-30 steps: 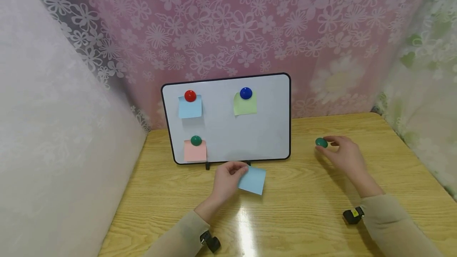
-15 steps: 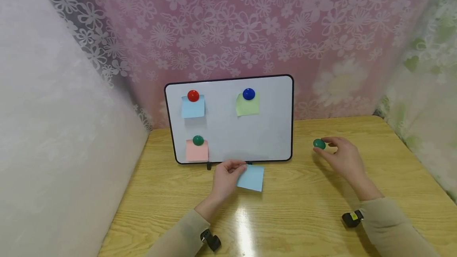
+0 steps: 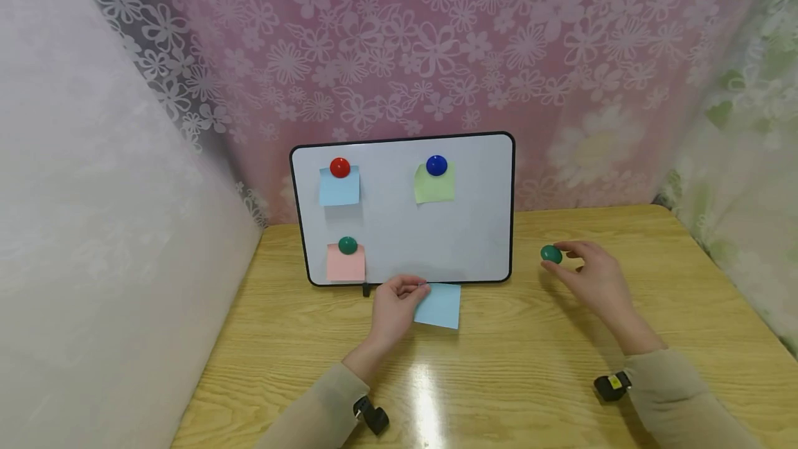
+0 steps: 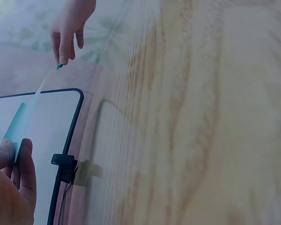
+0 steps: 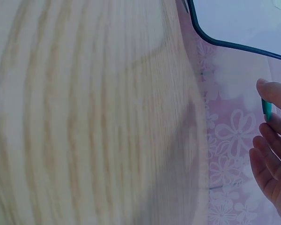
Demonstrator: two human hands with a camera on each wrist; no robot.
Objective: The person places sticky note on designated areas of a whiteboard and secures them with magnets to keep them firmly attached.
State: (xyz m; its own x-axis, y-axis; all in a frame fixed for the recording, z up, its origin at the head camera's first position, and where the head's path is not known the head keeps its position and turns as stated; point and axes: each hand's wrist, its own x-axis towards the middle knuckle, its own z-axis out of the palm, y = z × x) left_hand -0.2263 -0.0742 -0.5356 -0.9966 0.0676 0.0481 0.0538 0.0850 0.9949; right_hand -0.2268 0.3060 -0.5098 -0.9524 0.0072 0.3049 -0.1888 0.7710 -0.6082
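My left hand (image 3: pixel 395 307) pinches a blue sticky note (image 3: pixel 439 306) by its left edge, just in front of the whiteboard's lower edge. To the right of the board, my right hand (image 3: pixel 595 279) holds a round green magnet (image 3: pixel 551 254) between thumb and fingers, above the table. The whiteboard (image 3: pixel 393 227) stands upright. On it a red magnet (image 3: pixel 339 168) pins a blue note (image 3: pixel 339 189) at upper left, and a blue magnet (image 3: pixel 437 165) pins a green note (image 3: pixel 434 187) at upper middle-right. Lower left, another green magnet (image 3: pixel 348 245) pins a pink note (image 3: pixel 346 266).
The board rests on small black feet (image 3: pixel 366 289) on the wooden table (image 3: pixel 499 366). A pink floral curtain (image 3: pixel 399 54) hangs behind it. A white wall covering (image 3: pixel 125 227) borders the left side, and a floral sheet (image 3: pixel 742 158) the right.
My left hand has raised the blue note slightly towards the board's lower edge. My right hand has shifted a little left with the green magnet. The head view has moved slightly.
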